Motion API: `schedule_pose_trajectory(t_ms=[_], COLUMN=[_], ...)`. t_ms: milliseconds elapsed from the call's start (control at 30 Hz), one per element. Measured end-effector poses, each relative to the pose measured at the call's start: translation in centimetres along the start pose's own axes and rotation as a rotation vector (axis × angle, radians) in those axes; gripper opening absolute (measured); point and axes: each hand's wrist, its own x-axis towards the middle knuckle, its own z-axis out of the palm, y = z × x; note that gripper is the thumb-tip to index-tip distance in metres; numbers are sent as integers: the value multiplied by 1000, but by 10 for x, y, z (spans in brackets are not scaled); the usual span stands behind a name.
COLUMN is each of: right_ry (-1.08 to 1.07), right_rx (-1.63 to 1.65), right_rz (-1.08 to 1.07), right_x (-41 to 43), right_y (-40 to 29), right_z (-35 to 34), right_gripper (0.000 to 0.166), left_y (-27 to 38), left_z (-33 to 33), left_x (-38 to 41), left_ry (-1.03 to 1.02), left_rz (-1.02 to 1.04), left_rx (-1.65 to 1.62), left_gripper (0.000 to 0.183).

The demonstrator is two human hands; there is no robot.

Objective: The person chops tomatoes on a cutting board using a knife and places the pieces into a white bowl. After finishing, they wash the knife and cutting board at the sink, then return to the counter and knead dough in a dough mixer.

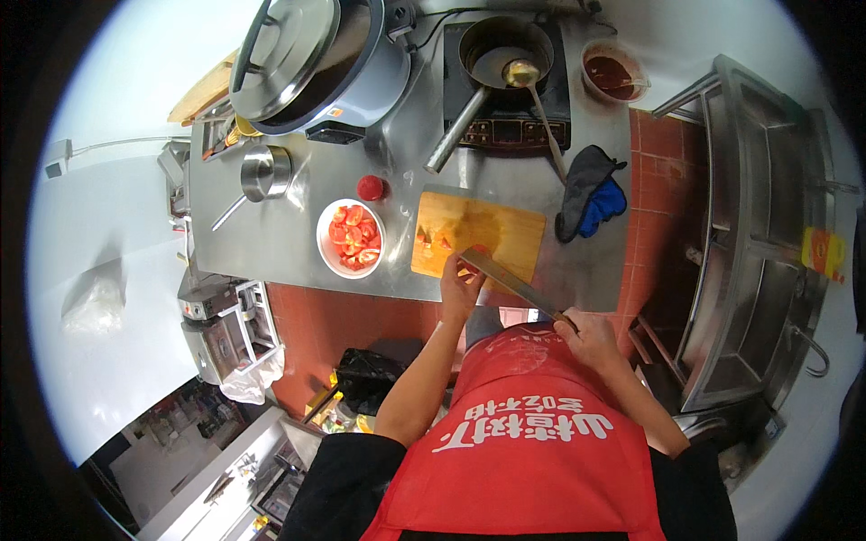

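Observation:
A wooden cutting board (511, 220) lies at the front edge of the steel counter, wet in its middle, with small tomato bits (444, 243) on its left half. My left hand (462, 289) holds a piece of tomato (479, 251) near the board's front edge. In my right hand (590, 338) is the handle of a long-bladed knife (511, 278), its blade reaching over the board to the tomato and partly covering it. Left of the board stands a white bowl (323, 251) filled with cut tomato pieces (353, 235). Behind the bowl is a small red object (371, 188), perhaps a lid.
A pot (473, 51) with a ladle (551, 135) sits on an induction cooker (454, 111). Grey-blue oven mitts (587, 193) lie right of the board. Further off are a bowl of dark red sauce (612, 74), a large cooker (379, 81) and a small saucepan (266, 174).

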Motion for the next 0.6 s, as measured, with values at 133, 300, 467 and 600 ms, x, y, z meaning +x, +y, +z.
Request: schedule_pose_trajectory(t_ms=[133, 300, 467, 600], right_ry=[-31, -28, -20, -38], right_rx=[-94, -122, -138, -90], right_rz=[-21, 19, 13, 58], right_x=[-7, -8, -7, 6], right_y=[-11, -13, -13, -26], right_z=[-1, 5, 10, 15], right_gripper=[44, 45, 44, 42], left_y=[-8, 5, -4, 14], left_z=[1, 4, 6, 9], left_x=[-7, -14, -14, -13], left_ry=[28, 53, 61, 75], left_rz=[44, -21, 17, 29], left_rx=[-63, -16, -40, -4], left_gripper=[55, 50, 46, 43])
